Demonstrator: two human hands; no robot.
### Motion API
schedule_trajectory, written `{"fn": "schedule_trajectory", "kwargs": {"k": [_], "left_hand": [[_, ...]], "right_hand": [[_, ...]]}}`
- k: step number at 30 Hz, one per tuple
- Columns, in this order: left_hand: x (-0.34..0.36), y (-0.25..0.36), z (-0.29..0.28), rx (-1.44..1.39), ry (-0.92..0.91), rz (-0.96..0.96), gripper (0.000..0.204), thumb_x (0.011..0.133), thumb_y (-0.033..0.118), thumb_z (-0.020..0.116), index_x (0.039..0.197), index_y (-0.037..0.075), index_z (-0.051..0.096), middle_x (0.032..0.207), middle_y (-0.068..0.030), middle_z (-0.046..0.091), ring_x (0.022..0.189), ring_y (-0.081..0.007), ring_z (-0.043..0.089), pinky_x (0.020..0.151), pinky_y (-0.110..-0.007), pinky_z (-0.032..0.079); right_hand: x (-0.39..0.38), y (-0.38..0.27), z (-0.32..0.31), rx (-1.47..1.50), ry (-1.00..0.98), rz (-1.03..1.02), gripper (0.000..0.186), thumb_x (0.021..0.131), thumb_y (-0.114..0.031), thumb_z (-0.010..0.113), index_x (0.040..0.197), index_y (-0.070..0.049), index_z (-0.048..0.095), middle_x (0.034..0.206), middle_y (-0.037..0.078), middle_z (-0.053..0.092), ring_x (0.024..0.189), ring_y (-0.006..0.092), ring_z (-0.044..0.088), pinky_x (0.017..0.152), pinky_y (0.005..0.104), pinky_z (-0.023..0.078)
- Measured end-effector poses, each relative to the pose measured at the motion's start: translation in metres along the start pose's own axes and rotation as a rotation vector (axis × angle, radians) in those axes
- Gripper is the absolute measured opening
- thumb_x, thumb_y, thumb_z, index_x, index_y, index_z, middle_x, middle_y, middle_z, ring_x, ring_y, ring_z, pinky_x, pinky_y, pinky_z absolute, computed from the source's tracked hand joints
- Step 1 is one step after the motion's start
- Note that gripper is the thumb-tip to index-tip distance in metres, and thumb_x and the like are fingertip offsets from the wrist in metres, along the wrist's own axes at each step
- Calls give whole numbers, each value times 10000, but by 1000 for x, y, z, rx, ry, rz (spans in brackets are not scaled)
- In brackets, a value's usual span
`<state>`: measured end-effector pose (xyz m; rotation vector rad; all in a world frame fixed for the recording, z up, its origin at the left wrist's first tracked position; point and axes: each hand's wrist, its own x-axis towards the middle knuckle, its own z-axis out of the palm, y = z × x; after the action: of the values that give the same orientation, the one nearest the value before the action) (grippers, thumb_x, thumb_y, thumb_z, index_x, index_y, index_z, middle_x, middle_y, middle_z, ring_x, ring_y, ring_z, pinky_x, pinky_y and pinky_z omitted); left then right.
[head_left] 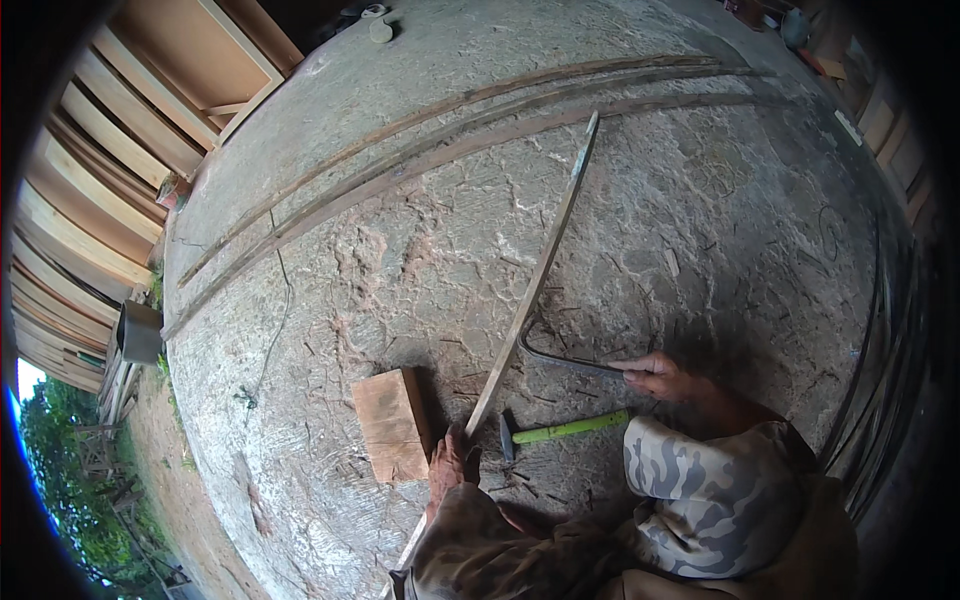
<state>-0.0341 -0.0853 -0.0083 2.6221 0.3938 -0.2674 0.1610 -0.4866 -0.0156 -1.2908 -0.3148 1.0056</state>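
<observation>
My left hand (452, 468) is closed on the lower part of a long, narrow wooden strip (545, 262), which slants up and to the right across the rough floor. My right hand (660, 377) grips the shaft of a dark metal crowbar (570, 363). The crowbar's curved hook end meets the strip's right side; whether it has caught on a nail there is too small to tell. Just below the crowbar lies a hammer (570, 428) with a bright green handle and a dark head. A squared wood block (390, 427) sits left of my left hand.
Several nails lie scattered over the cracked concrete floor (400, 300). Farther off, long wooden strips (440, 140) run across it. Boards (110, 150) lean at the left beside a grey metal container (140, 333). Dark long strips (880, 370) lie along the right edge.
</observation>
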Motion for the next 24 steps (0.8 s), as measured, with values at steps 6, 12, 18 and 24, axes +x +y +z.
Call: {"fn": "schedule_trajectory", "kwargs": {"k": [6,12,18,24], "left_hand": [[-36,5,-36,-658,-45,-174,420,979,439,662,1213,90,672,1148,-268,718,1087,-495,664,944,-518,518],[-73,-41,-23,94,-183,-483,416,913,508,675,1131,155,650,984,-220,751,972,-502,701,834,-573,525],[-43,-12,-4,-110,-241,-505,446,966,576,618,1052,140,592,964,-242,736,961,-515,692,791,-595,511],[-37,23,-16,33,0,-566,535,1001,635,571,934,107,621,812,-274,700,832,-535,675,691,-604,498]], "right_hand": [[-34,-55,-2,-85,57,89,437,1104,-175,574,1512,-20,556,721,-102,450,658,7,381,588,211,332],[-42,-91,6,-219,95,18,402,1098,-150,578,1481,-27,593,748,-98,506,699,3,431,615,205,371],[-10,-63,88,-60,380,82,470,1101,-146,575,1550,-25,506,751,-105,443,668,13,389,592,211,345],[21,-25,71,-47,475,-144,484,1090,-141,590,1545,-8,496,768,-102,425,656,18,369,569,219,335]]}}
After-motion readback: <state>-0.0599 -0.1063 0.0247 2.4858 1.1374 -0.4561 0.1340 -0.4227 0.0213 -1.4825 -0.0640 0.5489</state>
